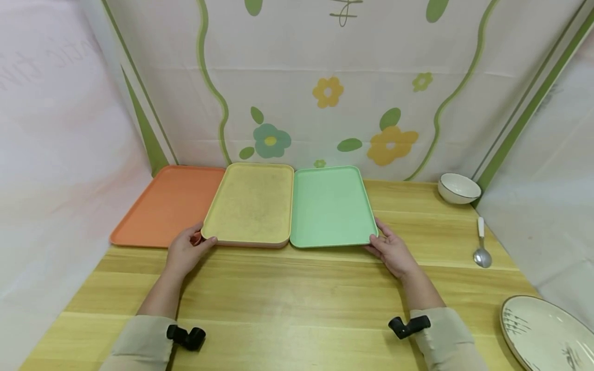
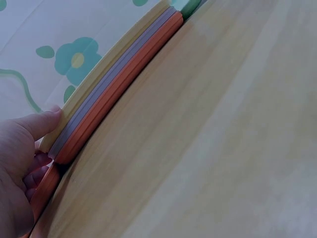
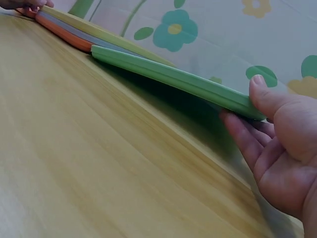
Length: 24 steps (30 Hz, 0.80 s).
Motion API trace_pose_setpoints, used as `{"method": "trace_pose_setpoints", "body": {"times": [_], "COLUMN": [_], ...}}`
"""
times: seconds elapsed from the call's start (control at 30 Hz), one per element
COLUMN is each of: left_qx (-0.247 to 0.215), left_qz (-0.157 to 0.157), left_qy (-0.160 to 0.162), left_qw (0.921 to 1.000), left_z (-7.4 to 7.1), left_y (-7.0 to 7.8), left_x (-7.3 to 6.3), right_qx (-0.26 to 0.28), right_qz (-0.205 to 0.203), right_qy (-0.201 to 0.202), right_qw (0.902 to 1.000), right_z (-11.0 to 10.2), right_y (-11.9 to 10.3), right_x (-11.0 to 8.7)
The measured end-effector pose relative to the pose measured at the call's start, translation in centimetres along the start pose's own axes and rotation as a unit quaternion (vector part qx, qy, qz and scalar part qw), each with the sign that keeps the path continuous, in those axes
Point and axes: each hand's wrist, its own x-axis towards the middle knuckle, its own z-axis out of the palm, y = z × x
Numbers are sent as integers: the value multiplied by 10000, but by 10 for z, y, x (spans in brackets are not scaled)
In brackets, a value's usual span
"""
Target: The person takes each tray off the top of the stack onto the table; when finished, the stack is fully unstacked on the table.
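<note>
A yellow tray tops a stack, with a purple tray and an orange-red tray beneath it in the left wrist view. My left hand grips the stack's near left corner, thumb on the yellow rim and fingertips partly hidden behind the edge. To the right, my right hand holds the near right corner of a green tray, thumb at the rim and fingers underneath. That side of the green tray is tilted up off the table, while its left edge meets the stack.
Another orange tray lies left of the stack. At the right stand a white bowl, a spoon with a white handle, and an oval plate. A flower-patterned cloth hangs behind the wooden table.
</note>
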Motion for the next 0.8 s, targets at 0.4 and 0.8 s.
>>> {"method": "trace_pose_setpoints", "body": {"times": [0.4,0.8], "left_qx": [-66,-39], "left_qz": [21,71], "left_qy": [-6,-37], "left_qw": [10000,10000], "left_z": [1,1], "left_y": [-1,-2], "left_x": [-1,1], "right_qx": [-1964,-3172], "right_qz": [254,380], "right_qy": [409,553], "right_qw": [9793,9460], "right_z": [-5,-6], "right_y": [0,-3], "right_x": [-1,0]}}
